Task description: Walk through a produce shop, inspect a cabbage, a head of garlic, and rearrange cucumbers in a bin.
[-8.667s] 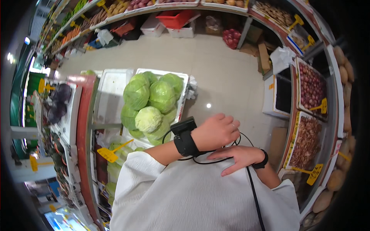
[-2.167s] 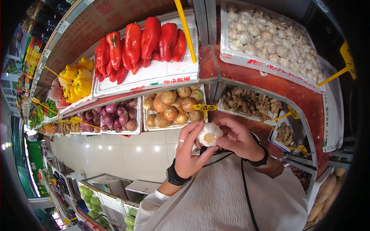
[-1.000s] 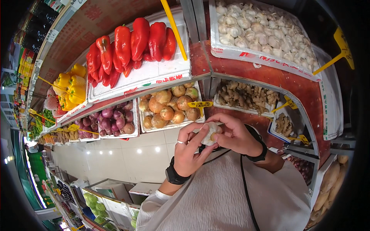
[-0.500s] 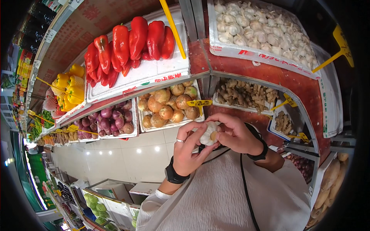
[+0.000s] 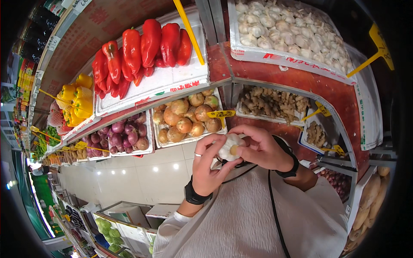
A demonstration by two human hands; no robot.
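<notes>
A white garlic bulb point(image 5: 226, 150) is held up in front of my chest, between both hands. My left hand point(image 5: 207, 165), with a ring and a black wrist band, closes its fingers and thumb on the bulb's left side. My right hand point(image 5: 263, 148), also with a black band at the wrist, grips it from the right, thumb pressed near the tan root end. Beyond my hands, a white foam box point(image 5: 292, 63) heaped with garlic bulbs point(image 5: 288, 32) stands on the red shelf point(image 5: 297, 84).
Red peppers point(image 5: 150, 43) lie on a foam tray at the upper left. Below are brown onions point(image 5: 185, 118), red onions point(image 5: 127, 135) and ginger point(image 5: 271, 103). Yellow price tags point(image 5: 380, 47) jut out from the stand. A black cord point(image 5: 275, 210) hangs down my front.
The garlic bulb has turned slightly in my fingers and moved a little to the left. Both hands keep their hold, and the stand has shifted slightly in view.
</notes>
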